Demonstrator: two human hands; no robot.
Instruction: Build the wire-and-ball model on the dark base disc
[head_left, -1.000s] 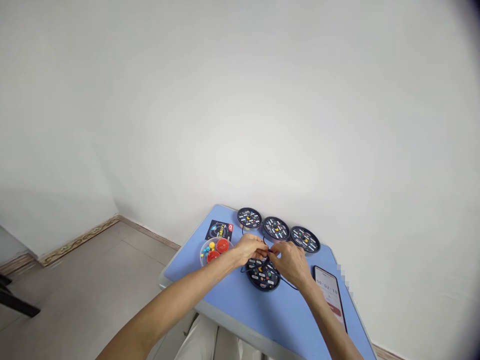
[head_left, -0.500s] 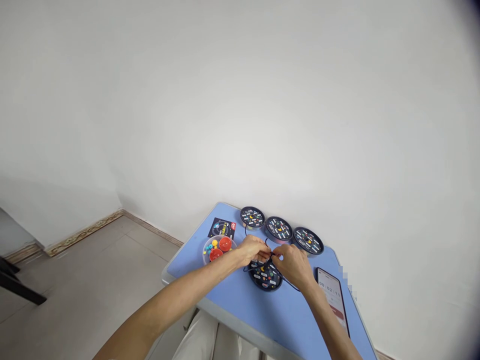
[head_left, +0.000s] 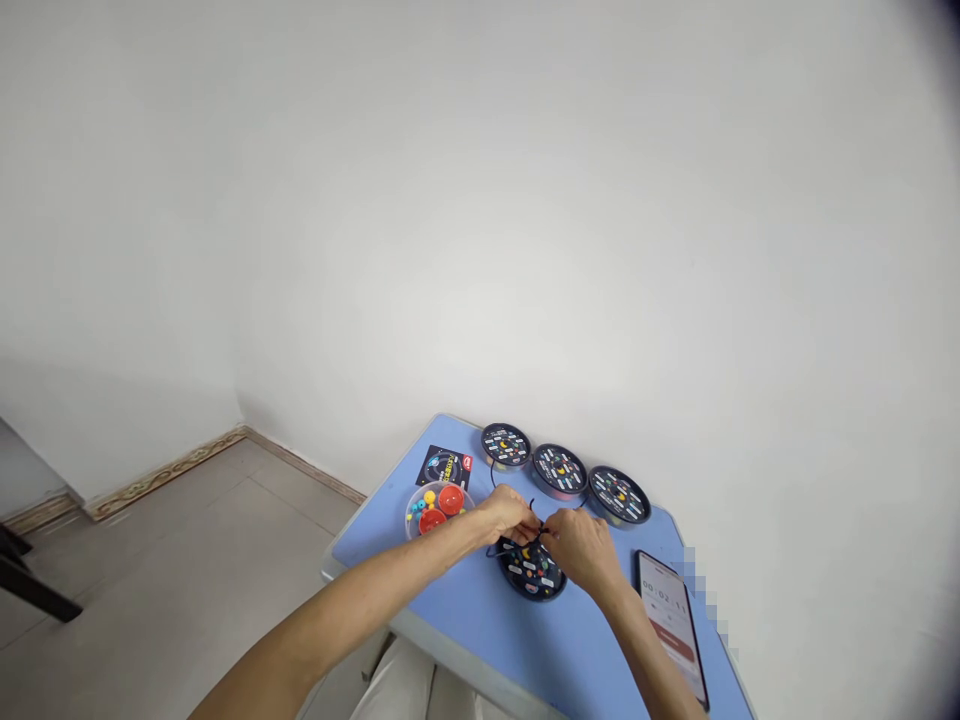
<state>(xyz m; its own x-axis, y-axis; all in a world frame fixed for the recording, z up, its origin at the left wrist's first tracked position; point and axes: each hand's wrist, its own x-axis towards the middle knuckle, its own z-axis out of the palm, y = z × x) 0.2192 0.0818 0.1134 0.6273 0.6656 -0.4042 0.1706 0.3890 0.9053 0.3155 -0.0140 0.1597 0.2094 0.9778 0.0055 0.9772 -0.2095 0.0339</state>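
1. White wall (head_left: 480, 200), tiled floor on the left, blue table (head_left: 465, 610) low in the view.
2. Left hand (head_left: 508, 516) and right hand (head_left: 581, 550) meet over the nearest dark disc (head_left: 534, 578), both with fingers curled and tips pinched on a thin black cord (head_left: 535, 526).
3. Change over the last second: barely any. The hands stay together at the same spot and the phone (head_left: 671, 620) timer is one count on. Judged: the cord work is in the same fine stage.
4. The cord's held stretch runs left-right between the pinches. Slack loops trail toward the three far discs (head_left: 559, 468).
5. Bowl (head_left: 442, 484) of coloured beads and a dark card (head_left: 444, 466) sit left of the hands.
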